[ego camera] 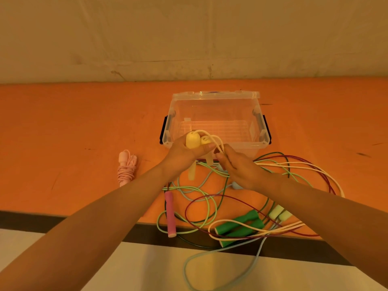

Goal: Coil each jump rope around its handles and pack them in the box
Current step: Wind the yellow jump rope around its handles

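My left hand [184,153] grips the two yellow handles [193,140] of a jump rope, held upright just in front of the clear plastic box [216,101]. My right hand [237,169] pinches the cream cord [218,143] that runs from the handle tops. The cord trails off to the right over the table and loops back near the front edge. The box is open with nothing inside.
A coiled pink rope [126,168] lies left of the box. Tangled cords cover the orange table [63,133] at front right, with a pink handle [170,214], green handles [239,224], pale yellow handles [280,213] and a light blue handle [237,185]. Some cords hang over the table's front edge.
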